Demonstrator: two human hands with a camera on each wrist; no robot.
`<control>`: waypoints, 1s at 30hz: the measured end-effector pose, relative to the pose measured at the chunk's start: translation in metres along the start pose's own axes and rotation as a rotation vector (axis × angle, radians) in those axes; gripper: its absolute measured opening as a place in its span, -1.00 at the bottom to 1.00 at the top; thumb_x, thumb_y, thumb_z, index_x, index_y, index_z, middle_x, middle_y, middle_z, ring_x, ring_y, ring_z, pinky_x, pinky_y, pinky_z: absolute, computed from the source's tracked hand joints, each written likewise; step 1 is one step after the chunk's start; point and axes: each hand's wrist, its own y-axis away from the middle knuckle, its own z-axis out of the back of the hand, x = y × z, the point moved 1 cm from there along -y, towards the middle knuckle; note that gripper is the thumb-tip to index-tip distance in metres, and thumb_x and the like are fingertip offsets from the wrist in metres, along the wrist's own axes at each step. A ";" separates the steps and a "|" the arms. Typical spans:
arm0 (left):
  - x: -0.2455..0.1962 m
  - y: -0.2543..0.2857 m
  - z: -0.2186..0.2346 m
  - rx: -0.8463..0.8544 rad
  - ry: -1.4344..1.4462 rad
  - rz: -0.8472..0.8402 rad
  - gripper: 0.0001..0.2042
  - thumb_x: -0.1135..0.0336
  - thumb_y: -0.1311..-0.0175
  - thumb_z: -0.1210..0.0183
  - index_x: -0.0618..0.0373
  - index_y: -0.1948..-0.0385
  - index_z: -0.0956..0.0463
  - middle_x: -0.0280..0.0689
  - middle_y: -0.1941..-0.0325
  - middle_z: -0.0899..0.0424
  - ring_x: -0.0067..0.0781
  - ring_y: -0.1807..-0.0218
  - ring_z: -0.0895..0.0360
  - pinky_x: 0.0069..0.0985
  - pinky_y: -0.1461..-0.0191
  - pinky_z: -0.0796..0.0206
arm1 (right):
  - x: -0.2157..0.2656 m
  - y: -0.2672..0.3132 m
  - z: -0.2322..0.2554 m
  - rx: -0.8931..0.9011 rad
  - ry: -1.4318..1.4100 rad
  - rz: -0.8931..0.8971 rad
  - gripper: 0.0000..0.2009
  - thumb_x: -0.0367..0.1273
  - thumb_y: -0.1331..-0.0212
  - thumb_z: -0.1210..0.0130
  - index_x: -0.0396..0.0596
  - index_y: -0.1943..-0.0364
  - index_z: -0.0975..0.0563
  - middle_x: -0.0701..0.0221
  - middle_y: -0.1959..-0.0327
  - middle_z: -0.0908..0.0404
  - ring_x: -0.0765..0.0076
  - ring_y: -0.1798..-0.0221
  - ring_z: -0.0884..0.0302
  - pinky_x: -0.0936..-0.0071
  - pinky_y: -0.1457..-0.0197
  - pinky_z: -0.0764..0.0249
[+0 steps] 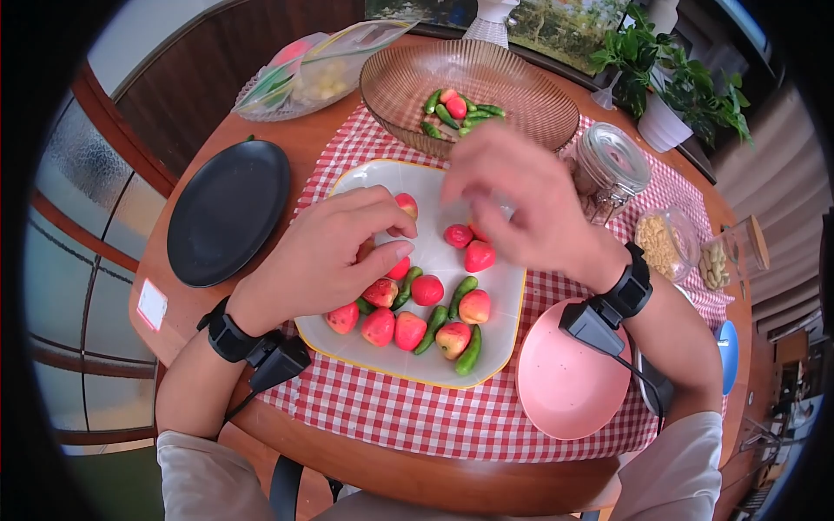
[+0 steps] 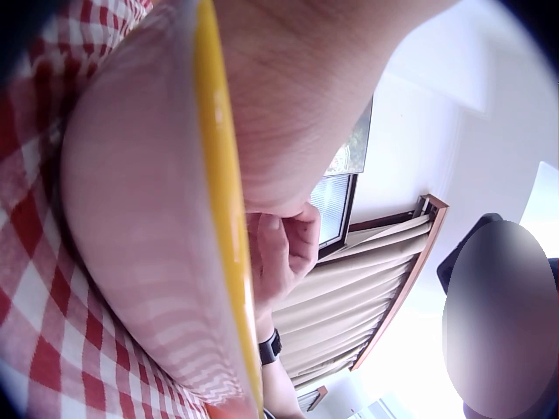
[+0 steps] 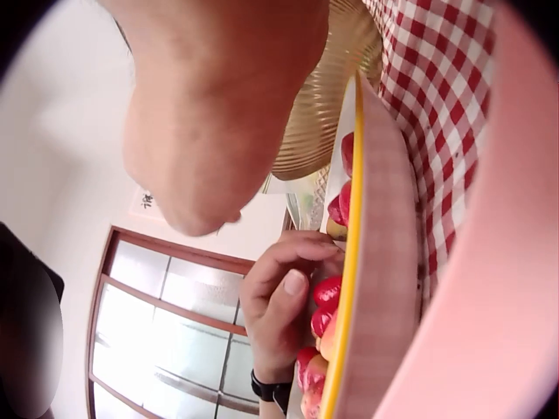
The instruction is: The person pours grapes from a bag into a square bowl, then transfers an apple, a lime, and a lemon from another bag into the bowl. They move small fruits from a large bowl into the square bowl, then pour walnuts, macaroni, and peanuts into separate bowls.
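My left hand (image 1: 343, 247) is over a white square plate (image 1: 347, 181) with a yellow rim, its fingers loosely bent beside several small red and yellow apple-like fruits (image 1: 378, 327). No object shows between its thumb and fingers in the right wrist view. My right hand (image 1: 521, 195), blurred, hovers over the far right of the plate with fingers bent. Below it lie red fruits (image 1: 479, 256); nothing shows in its grasp. Green peppers (image 1: 468, 351) are mixed among the fruits. Beyond the plate, a ribbed amber bowl (image 1: 400, 87) contains green peppers and red fruits.
A black plate (image 1: 228, 213) stands at left, a pink bowl (image 1: 573, 373) at front right. Glass jars (image 1: 612, 165) line the right side. Bagged food (image 1: 326, 82) is at the back left. A red-checked cloth (image 1: 382, 417) lies under the white plate.
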 end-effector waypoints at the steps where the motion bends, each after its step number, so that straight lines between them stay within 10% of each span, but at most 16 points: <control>1: 0.003 -0.001 -0.001 -0.029 -0.013 -0.056 -0.80 0.50 -0.29 -0.21 0.22 0.08 -0.58 -0.18 0.12 -0.62 -0.22 0.21 -0.58 -0.36 0.12 -0.45 | 0.003 0.000 -0.003 -0.001 -0.001 -0.001 -0.80 -0.56 -0.07 -0.19 -0.08 0.19 -0.65 0.26 0.08 -0.58 0.08 0.07 -0.60 0.23 0.02 -0.57; 9: 0.003 -0.002 -0.001 -0.086 0.008 -0.074 -0.77 0.50 -0.32 -0.17 0.21 0.01 -0.56 -0.14 0.16 -0.64 -0.06 0.11 -0.63 -0.25 0.04 -0.50 | 0.028 0.000 -0.022 0.607 -0.237 -0.078 -0.67 -0.26 -0.03 -0.44 0.01 0.10 -0.69 0.37 0.01 -0.62 0.13 -0.20 -0.52 0.16 -0.33 -0.40; 24: 0.002 -0.002 -0.003 -0.091 0.094 -0.025 -0.70 0.56 -0.34 -0.15 0.25 -0.10 -0.57 -0.19 0.15 -0.60 -0.35 0.16 -0.63 -0.44 0.06 -0.51 | 0.026 0.008 -0.030 0.486 -0.089 -0.071 -0.76 -0.30 -0.01 -0.40 0.00 0.27 -0.61 0.38 0.16 -0.57 0.19 -0.04 -0.54 0.26 -0.24 -0.39; 30: -0.006 -0.001 0.013 -0.181 -0.111 -0.168 -0.83 0.64 -0.07 -0.14 0.20 0.32 -0.43 -0.23 0.28 -0.45 -0.23 0.28 -0.47 -0.37 0.32 -0.37 | 0.019 0.006 -0.026 0.342 0.040 -0.038 -0.81 -0.33 -0.01 -0.33 -0.05 0.34 -0.58 0.36 0.30 -0.54 0.18 0.13 -0.54 0.24 -0.03 -0.41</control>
